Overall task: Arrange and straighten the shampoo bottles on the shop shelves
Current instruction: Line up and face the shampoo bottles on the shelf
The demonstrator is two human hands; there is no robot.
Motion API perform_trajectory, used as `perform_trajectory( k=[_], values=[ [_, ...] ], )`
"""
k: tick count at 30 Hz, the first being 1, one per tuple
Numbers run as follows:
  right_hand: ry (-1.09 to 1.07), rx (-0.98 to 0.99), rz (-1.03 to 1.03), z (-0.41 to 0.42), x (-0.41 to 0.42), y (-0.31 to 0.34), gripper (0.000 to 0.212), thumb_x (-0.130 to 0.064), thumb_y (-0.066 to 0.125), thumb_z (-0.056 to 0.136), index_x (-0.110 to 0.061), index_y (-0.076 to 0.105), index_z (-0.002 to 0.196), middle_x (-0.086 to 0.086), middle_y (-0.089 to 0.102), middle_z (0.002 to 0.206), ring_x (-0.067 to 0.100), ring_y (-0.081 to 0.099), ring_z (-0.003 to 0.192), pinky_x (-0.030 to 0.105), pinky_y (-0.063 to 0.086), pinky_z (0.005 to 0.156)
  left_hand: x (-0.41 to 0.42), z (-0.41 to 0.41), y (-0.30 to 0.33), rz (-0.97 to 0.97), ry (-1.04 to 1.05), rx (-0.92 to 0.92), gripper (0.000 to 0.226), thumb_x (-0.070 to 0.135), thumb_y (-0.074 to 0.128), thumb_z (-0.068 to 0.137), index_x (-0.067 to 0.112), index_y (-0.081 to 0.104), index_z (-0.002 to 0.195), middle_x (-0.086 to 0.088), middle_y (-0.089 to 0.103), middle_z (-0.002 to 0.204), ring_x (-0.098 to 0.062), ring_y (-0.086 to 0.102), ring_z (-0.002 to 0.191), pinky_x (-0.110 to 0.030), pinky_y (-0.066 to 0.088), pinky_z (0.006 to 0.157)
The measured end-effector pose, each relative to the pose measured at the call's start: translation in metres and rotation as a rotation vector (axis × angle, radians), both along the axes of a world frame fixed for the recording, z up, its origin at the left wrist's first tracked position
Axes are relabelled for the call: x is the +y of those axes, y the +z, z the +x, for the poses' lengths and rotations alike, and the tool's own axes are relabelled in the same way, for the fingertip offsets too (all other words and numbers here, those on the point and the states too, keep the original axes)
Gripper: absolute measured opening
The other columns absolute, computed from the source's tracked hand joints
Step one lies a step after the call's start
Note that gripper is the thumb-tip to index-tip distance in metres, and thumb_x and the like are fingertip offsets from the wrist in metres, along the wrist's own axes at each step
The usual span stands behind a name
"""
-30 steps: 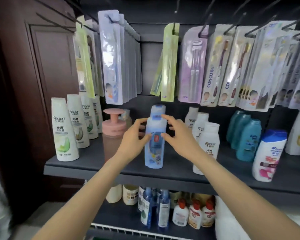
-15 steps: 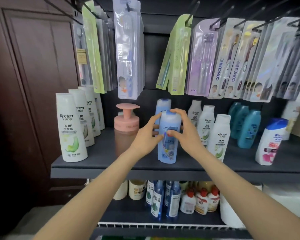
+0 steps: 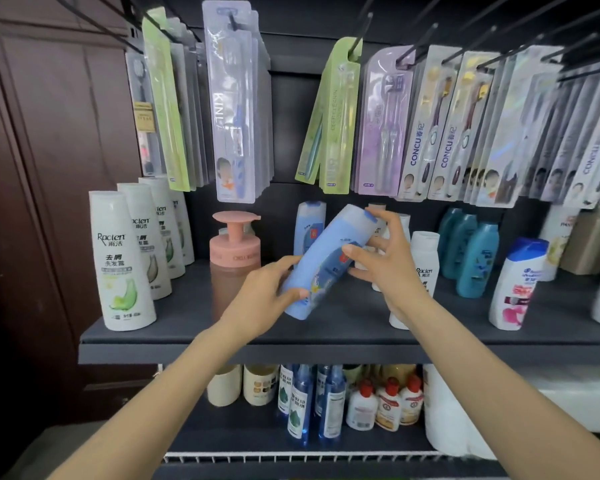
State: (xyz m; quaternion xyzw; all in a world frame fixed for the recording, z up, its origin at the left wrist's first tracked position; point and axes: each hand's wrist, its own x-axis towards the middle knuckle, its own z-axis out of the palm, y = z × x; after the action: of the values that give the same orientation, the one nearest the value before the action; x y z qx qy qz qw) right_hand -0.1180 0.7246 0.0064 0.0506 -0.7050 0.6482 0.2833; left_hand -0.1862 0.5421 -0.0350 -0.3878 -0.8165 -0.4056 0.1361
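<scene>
Both hands hold the tilted blue bottle [image 3: 326,261] mid-frame above the shelf [image 3: 187,327]: left hand [image 3: 267,299] grips its base, right hand [image 3: 385,258] its cap end. Behind stands another blue bottle [image 3: 309,223]; white bottles [image 3: 118,261] at left.

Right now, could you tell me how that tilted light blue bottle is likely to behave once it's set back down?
The light blue bottle is tall with a narrow base, so it probably tips easily. Its smooth plastic looks slippery, hence perhaps the left hand and right hand both gripping. It seems rigid.
</scene>
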Motion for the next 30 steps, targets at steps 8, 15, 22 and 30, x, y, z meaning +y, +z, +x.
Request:
perform_trajectory(
  k=[8,15,22,30],
  values=[
    [0.075,-0.183,-0.412,0.001,-0.002,-0.008,0.049,-0.019,0.063,0.089,-0.019,0.035,0.129,0.019,0.059,0.118,0.027,0.066,0.097,0.041,0.057,0.077,0.003,0.025,0.006,-0.156,0.273,0.601,0.057,0.013,0.078,0.072,0.016,0.058,0.126,-0.006,0.051,0.087,-0.019,0.041,0.083,-0.033,0.050,0.052],
    [0.176,-0.075,-0.543,0.001,0.003,-0.011,0.049,0.001,0.057,0.089,-0.018,0.040,0.131,0.015,0.057,0.122,0.026,0.066,0.099,0.041,0.059,0.078,-0.009,0.024,0.003,-0.208,0.264,0.511,0.066,0.032,0.077,0.073,0.031,0.050,0.133,0.002,0.052,0.110,-0.011,0.043,0.096,-0.027,0.051,0.055],
    [0.315,-0.027,-0.578,0.005,0.015,-0.017,0.055,0.007,0.051,0.088,-0.018,0.041,0.136,0.017,0.058,0.125,0.030,0.065,0.103,0.037,0.058,0.073,-0.018,0.027,0.003,-0.257,0.149,0.387,0.078,0.036,0.074,0.075,0.045,0.031,0.139,0.006,0.041,0.130,-0.010,0.043,0.116,-0.036,0.054,0.081],
    [0.431,-0.015,-0.608,0.008,0.026,-0.023,0.055,0.011,0.048,0.087,-0.015,0.044,0.135,0.022,0.055,0.130,0.031,0.059,0.115,0.036,0.057,0.081,-0.022,0.026,-0.004,-0.148,0.221,0.659,0.077,0.017,0.083,0.065,0.030,0.045,0.131,-0.004,0.043,0.127,-0.020,0.041,0.110,-0.033,0.049,0.081]
  ],
)
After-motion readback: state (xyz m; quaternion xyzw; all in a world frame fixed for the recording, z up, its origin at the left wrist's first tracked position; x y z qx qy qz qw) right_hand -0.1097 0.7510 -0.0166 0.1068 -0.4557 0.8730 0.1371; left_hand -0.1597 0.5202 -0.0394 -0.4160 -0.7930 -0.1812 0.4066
